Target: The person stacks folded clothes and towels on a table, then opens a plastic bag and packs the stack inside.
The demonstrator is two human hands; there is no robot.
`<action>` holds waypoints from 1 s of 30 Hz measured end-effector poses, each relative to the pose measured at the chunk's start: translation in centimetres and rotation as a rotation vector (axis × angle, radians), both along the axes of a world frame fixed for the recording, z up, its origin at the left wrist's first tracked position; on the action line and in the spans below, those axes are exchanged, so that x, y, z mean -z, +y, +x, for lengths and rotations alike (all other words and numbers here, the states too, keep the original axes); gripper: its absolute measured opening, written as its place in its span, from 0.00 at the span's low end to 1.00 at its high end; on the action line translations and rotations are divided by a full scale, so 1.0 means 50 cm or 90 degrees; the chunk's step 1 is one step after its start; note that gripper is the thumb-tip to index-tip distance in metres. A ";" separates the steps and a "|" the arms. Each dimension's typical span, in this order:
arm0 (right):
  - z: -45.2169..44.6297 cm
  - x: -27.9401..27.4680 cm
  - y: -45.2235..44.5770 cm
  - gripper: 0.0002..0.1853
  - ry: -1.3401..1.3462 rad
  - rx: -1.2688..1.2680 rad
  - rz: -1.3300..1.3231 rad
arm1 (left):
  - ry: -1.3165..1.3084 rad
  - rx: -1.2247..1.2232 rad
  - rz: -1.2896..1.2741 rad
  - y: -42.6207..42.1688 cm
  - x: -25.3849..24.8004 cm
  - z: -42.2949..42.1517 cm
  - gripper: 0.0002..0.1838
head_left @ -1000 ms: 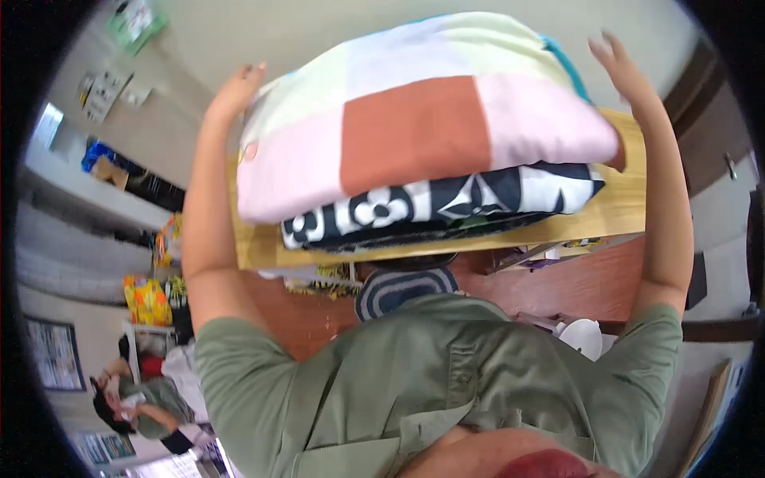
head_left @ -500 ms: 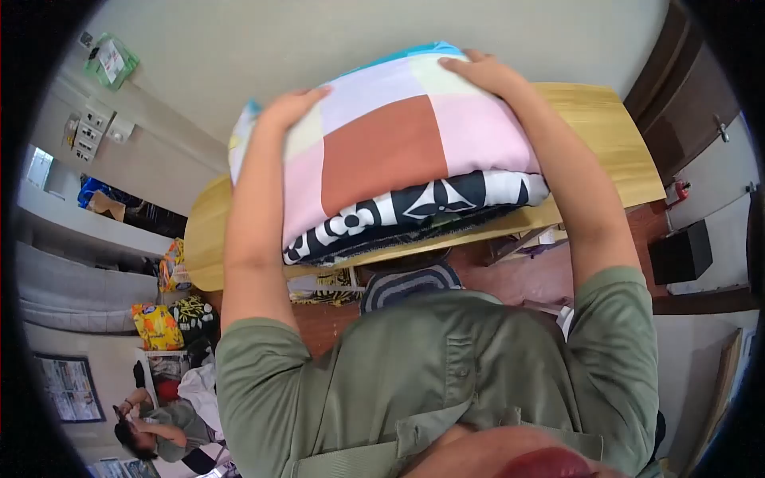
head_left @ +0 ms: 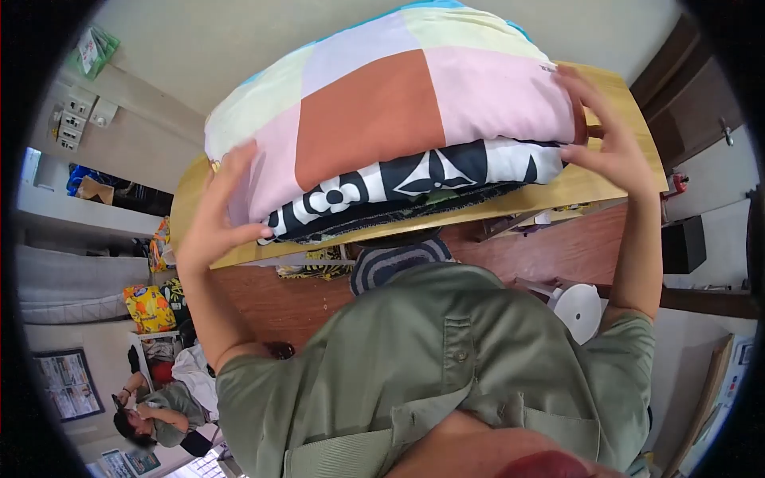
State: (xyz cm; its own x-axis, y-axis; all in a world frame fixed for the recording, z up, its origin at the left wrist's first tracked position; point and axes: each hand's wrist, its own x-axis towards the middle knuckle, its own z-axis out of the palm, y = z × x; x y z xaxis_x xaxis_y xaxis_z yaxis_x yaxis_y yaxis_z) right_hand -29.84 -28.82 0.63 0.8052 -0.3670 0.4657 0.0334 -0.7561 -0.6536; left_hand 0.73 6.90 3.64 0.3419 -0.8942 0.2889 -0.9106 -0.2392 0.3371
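Blankets (head_left: 370, 115) are bracketed now: our left hand (head_left: 212, 217) and right hand (head_left: 616, 150) have left the top for the ends, loosely spread, no firm grip visible.

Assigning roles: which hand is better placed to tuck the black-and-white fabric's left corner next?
Left, likely: the left hand has its thumb at that corner of the black-and-white fabric, fingers at the left end of the checked fabric. The right hand is at the opposite end.
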 end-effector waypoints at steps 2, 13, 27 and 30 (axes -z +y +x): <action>0.016 0.006 0.021 0.27 0.021 -0.002 -0.129 | -0.066 0.030 0.113 0.018 0.005 -0.006 0.32; 0.018 -0.103 0.004 0.18 -0.131 0.051 -0.263 | -0.318 -0.120 -0.098 0.047 -0.038 -0.033 0.21; 0.303 -0.145 0.115 0.36 0.213 0.135 -0.378 | -0.119 0.085 -0.034 -0.284 -0.016 0.043 0.28; 0.302 -0.079 0.058 0.37 0.347 0.211 -0.258 | -0.118 -0.034 0.081 -0.306 0.066 0.107 0.32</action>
State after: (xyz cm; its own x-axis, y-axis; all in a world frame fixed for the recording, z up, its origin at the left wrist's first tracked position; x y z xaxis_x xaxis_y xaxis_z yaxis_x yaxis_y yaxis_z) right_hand -14.73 -25.92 4.58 0.8372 -0.5155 0.1829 -0.4868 -0.8546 -0.1806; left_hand 6.10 -8.41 0.33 0.3406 -0.9099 0.2368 -0.9393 -0.3181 0.1285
